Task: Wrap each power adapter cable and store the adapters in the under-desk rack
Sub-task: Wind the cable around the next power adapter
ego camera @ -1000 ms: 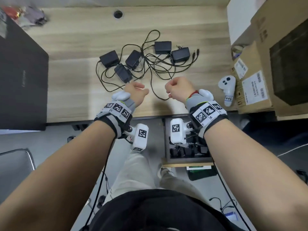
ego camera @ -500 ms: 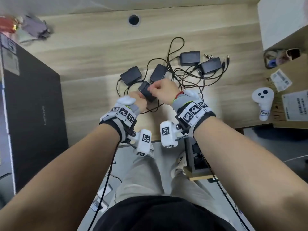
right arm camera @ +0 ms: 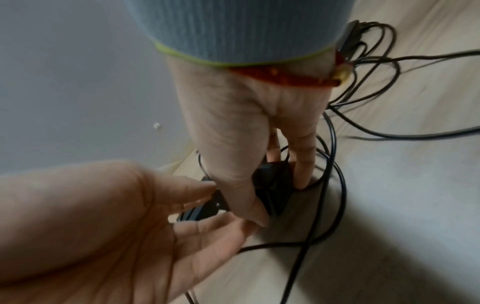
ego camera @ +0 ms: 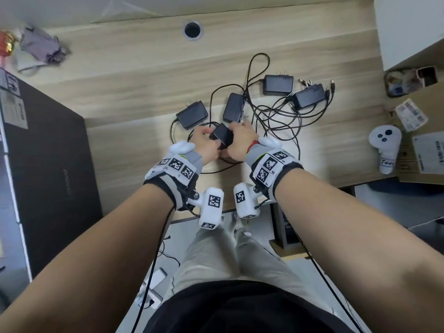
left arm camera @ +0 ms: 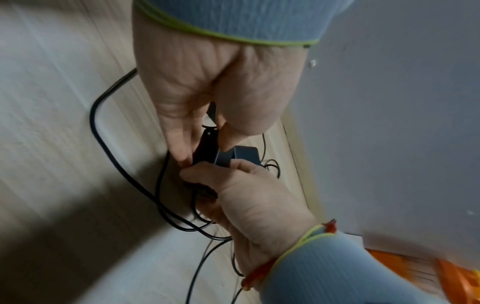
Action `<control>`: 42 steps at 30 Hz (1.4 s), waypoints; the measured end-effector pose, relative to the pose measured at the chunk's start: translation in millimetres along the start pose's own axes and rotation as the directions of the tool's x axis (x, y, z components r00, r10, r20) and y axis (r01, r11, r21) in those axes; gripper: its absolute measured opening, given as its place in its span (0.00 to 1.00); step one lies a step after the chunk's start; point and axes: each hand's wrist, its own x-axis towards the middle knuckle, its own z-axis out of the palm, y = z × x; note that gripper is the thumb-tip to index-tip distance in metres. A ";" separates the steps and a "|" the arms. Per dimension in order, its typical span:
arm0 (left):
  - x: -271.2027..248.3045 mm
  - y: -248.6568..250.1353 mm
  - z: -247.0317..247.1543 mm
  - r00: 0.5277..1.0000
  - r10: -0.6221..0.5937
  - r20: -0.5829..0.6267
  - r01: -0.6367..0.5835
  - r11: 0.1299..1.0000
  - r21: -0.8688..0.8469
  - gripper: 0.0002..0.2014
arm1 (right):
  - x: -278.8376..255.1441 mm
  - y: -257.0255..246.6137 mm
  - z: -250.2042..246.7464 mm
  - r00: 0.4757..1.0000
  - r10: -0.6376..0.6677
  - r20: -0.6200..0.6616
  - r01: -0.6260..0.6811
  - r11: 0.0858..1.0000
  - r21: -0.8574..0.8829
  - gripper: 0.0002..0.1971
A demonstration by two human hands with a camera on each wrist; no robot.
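Several black power adapters lie on the wooden desk (ego camera: 120,145) in a tangle of thin black cables (ego camera: 276,116). The nearest adapter (ego camera: 222,138) is tipped up off the desk between both hands. My left hand (ego camera: 211,138) pinches its left end with thumb and fingers, as the left wrist view shows (left arm camera: 205,152). My right hand (ego camera: 236,131) grips its right end, fingers curled round the body (right arm camera: 280,201). Other adapters rest behind: one at the left (ego camera: 192,115), one in the middle (ego camera: 233,107), two at the back right (ego camera: 278,84). The under-desk rack (ego camera: 284,236) shows partly below the desk's front edge.
A large black box (ego camera: 43,164) fills the desk's left side. A white controller (ego camera: 384,145) and cardboard boxes (ego camera: 422,150) stand at the right. A cable hole (ego camera: 192,30) and a crumpled cloth (ego camera: 40,49) sit at the back.
Both hands moved forward from the desk's front edge to the nearest adapter, took hold of it and tipped it up. The head view moved closer to the desk.
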 end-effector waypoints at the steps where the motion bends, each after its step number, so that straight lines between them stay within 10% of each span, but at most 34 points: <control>1: -3.7 1.2 -1.0 1.000 0.010 -0.007 -0.010 1.000 -0.014 0.16 | -3.7 2.9 -3.1 0.999 -0.022 -0.025 0.023 0.998 0.050 0.39; 11: -104.3 75.8 -21.9 0.984 0.177 0.034 -0.156 0.930 -0.334 0.18 | -89.6 -12.1 -107.1 0.877 -0.388 -0.283 0.468 0.826 0.315 0.29; 15: -151.3 111.8 -32.1 0.952 0.299 0.067 -0.276 0.931 -0.238 0.25 | -128.1 -34.8 -150.3 0.744 -0.533 -0.402 0.657 0.691 0.301 0.32; 19: -177.9 136.2 -41.7 0.925 0.374 0.060 -0.355 0.911 -0.211 0.31 | -152.7 -45.8 -178.2 0.661 -0.586 -0.469 0.736 0.627 0.255 0.40; 24: -180.4 151.3 -48.9 0.911 0.413 0.016 -0.389 0.870 -0.302 0.23 | -155.5 -56.3 -174.6 0.685 -0.590 -0.427 0.728 0.579 0.367 0.43; 26: -209.2 174.3 -69.4 0.865 0.500 -0.032 -0.483 0.815 -0.320 0.20 | -181.5 -76.5 -190.2 0.602 -0.579 -0.550 0.794 0.510 0.331 0.45; 33: -223.8 193.1 -89.3 0.888 0.454 0.074 -0.419 0.865 -0.277 0.05 | -154.7 -74.6 -174.2 0.679 -0.610 -0.408 0.728 0.629 0.272 0.44; 40: -238.3 206.7 -100.6 0.824 0.506 0.255 -0.477 0.862 -0.169 0.08 | -151.2 -106.7 -176.4 0.675 -0.617 -0.404 0.737 0.590 0.331 0.08; 42: -237.4 209.3 -106.1 0.835 0.509 0.210 -0.485 0.861 -0.156 0.06 | -155.7 -106.5 -178.9 0.703 -0.588 -0.400 0.710 0.549 0.441 0.11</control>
